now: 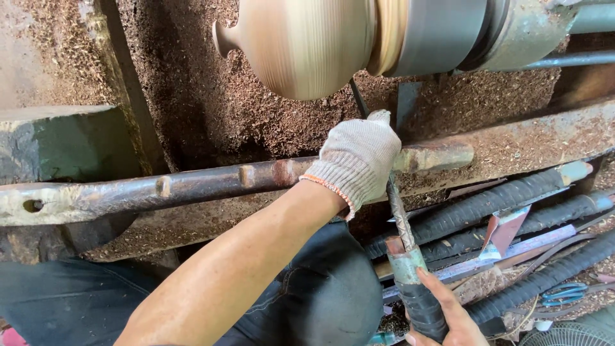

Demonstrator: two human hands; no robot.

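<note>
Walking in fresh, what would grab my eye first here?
First, the pale wooden workpiece at the top, blurred with spin on the lathe. Just below it, the gloved left hand presses a long turning tool against the rusty tool rest bar, while the bare right hand grips the tool's black handle at the bottom. Sawdust coats everything behind.

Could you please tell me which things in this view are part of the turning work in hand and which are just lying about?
In use:
- spinning wooden workpiece on the lathe
- turning tool, gripped by the gloved left hand and bare right hand
- metal tool rest bar, under the left hand

Lying about:
- spare ribbed-handled tools
- blue-handled scissors
- wood shavings
</note>
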